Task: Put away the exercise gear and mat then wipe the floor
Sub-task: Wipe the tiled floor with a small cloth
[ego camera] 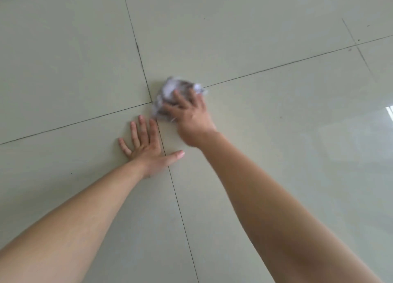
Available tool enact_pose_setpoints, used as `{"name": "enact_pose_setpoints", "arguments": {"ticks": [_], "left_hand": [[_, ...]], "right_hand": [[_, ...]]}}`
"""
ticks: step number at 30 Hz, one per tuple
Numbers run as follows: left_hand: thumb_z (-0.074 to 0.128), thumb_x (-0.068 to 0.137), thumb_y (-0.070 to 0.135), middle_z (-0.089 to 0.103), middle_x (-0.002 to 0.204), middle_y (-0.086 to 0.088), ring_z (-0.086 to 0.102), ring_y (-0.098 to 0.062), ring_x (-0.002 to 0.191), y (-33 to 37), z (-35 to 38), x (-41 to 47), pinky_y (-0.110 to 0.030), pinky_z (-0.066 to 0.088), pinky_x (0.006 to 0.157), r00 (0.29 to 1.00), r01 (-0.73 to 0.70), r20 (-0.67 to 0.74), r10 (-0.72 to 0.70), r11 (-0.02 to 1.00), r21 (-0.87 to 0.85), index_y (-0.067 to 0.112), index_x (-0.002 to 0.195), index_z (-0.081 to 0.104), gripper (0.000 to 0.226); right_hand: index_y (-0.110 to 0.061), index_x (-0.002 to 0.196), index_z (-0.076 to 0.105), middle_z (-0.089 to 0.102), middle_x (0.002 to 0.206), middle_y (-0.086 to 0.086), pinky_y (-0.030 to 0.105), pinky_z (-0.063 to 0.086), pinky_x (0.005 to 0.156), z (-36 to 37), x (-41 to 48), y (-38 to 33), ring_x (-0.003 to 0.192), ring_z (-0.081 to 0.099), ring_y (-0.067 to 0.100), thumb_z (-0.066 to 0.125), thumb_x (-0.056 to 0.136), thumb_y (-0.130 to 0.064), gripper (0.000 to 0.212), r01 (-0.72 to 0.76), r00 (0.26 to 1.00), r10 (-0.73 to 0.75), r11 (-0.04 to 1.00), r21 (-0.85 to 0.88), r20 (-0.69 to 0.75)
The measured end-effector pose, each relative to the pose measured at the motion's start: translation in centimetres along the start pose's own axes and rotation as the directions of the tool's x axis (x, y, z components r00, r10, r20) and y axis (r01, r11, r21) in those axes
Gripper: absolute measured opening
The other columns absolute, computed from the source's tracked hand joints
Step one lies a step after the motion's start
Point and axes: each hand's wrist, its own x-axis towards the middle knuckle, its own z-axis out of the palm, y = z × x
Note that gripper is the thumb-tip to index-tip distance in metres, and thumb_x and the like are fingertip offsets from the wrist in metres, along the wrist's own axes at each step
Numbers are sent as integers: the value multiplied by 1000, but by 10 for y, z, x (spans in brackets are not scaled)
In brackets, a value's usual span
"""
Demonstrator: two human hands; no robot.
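Note:
A crumpled white and grey cloth (170,89) lies on the pale tiled floor (276,133), close to where the grout lines cross. My right hand (189,114) presses down on the cloth with fingers spread over it, and both look blurred. My left hand (146,146) rests flat on the floor just left of and nearer than the cloth, fingers apart, thumb pointing right, holding nothing. No exercise gear or mat is in view.
Dark grout lines (140,55) divide the large glossy tiles. A bright window reflection (390,112) shines at the right edge. A few small dark specks (358,40) dot the far right tiles.

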Motion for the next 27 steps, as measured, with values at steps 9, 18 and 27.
{"name": "enact_pose_setpoints", "arguments": {"ticks": [9,18,27], "left_hand": [[40,96,58,-46,151,2,-40,-20,141,1,2,0,-60,-18,112,999,0,-32,-2,999,-32,29,149,-30,92],[36,99,55,-36,157,3,-33,-19,145,7,6,-3,-58,-14,115,994,70,-87,-71,997,-19,30,153,-21,82],[28,100,56,-28,161,-8,-24,-22,149,47,20,-12,-61,-12,116,942,16,-337,7,998,66,17,157,-10,78]], "right_hand": [[-42,149,41,21,165,-9,42,20,122,-82,-94,189,153,12,24,36,96,-18,59,-435,897,435,900,25,-78],[-37,151,38,16,167,3,49,-3,124,-19,-178,108,153,2,40,31,87,-19,67,-176,983,176,984,0,45],[-42,154,28,12,167,-6,40,12,124,-77,-229,250,154,8,25,35,96,-15,65,-519,851,514,855,-20,-108]]}}
